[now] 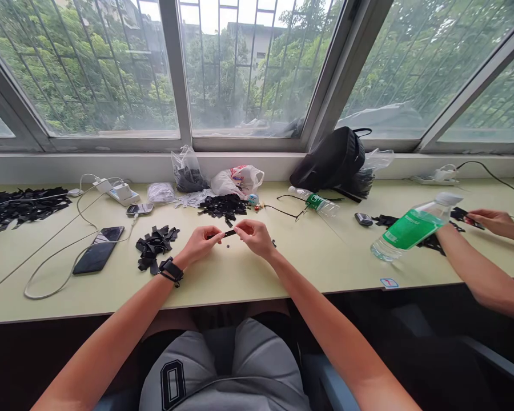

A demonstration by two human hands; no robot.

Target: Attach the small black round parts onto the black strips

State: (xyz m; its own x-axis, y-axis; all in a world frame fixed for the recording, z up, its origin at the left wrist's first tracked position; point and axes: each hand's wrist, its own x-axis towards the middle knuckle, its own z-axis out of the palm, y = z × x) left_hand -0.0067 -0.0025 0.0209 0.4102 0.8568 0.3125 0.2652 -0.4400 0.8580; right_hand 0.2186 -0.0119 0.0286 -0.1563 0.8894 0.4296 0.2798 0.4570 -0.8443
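A small black strip (230,233) is stretched between my two hands just above the table. My left hand (200,244) pinches its left end, and a black watch sits on that wrist. The fingers of my right hand (255,236) are closed on its right end. Left of my left hand lies a loose pile of short black strips (154,246). Another black pile (223,205) lies beyond both hands. A tiny dark piece (228,246) rests on the table below the strip. Finer details of the strip are too small to tell.
A phone (98,250) with a white cable and a power strip (123,193) lie left. Eyeglasses (297,216), a lying bottle (316,202) and a black backpack (334,160) are back right. A green-labelled bottle (411,228) stands near a co-worker's hands (494,221).
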